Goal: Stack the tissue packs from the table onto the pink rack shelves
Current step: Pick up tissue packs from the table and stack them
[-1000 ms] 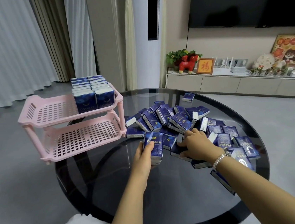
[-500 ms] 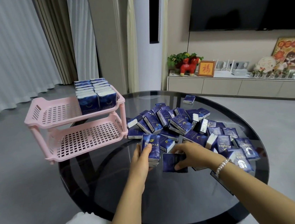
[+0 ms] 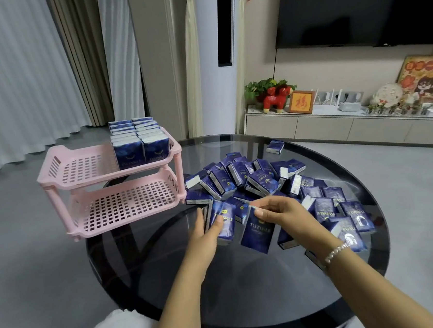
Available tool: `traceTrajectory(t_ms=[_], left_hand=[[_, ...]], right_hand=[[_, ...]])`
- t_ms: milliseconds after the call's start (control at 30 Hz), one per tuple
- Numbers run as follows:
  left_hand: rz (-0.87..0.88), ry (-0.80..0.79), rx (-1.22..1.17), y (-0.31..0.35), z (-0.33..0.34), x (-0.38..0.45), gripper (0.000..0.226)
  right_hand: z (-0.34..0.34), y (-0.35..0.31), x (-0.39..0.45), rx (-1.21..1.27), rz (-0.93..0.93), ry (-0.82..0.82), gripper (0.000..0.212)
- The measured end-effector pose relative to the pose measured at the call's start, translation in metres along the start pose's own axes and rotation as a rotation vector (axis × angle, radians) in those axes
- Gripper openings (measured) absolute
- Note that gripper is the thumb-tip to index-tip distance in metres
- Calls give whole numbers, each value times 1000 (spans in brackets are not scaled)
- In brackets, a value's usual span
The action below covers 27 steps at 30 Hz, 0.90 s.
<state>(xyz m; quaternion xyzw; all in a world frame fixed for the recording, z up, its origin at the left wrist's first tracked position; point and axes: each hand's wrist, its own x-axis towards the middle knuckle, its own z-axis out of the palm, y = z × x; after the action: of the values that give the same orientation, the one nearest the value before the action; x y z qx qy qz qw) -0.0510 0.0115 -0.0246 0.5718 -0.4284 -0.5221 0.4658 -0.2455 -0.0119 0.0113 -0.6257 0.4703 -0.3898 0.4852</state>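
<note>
My left hand [image 3: 204, 235] grips several tissue packs [image 3: 223, 223] upright; my right hand [image 3: 283, 214] pinches one pack [image 3: 258, 233] just beside them. Behind lies the loose pile [image 3: 252, 180] mid-tabletop [image 3: 250, 281]. The pink rack [image 3: 112, 186] occupies the far-left edge, top shelf holding two rows of packs [image 3: 140, 141].

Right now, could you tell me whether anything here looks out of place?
One tissue pack lies alone near the glass table's far edge, apart from the loose pile. The pink rack overhangs the table's left rim.
</note>
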Motion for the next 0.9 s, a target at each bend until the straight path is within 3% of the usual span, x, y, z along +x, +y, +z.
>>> traceTrajectory(t_ms=[233,400,467,567,633,700,767,833,900], left_hand=[[-17,-143,34,-3,7,-7,71],[-5,-186,-71,-10,7,-1,103],[13,-161,-54,-7,5,-5,102],[33,-120,-133,-3,-1,-6,71],[43,-112,-219,1,-7,-7,48],[55,-147,-251,5,-11,-11,42],[78,-178,-225,4,-17,-14,51],[84,-190,-132,3,-28,-16,84],[85,-206,60,5,-39,-21,97]], right_hand=[[36,-9,6,93,-145,137,12],[55,-9,9,36,-241,285,10],[58,-5,11,-32,-253,279,16],[51,2,15,151,-64,86,39],[45,7,15,386,88,-167,52],[43,10,14,448,103,-376,58],[44,12,16,489,88,-459,72],[45,13,20,489,100,-455,87],[43,15,24,389,100,-459,94]])
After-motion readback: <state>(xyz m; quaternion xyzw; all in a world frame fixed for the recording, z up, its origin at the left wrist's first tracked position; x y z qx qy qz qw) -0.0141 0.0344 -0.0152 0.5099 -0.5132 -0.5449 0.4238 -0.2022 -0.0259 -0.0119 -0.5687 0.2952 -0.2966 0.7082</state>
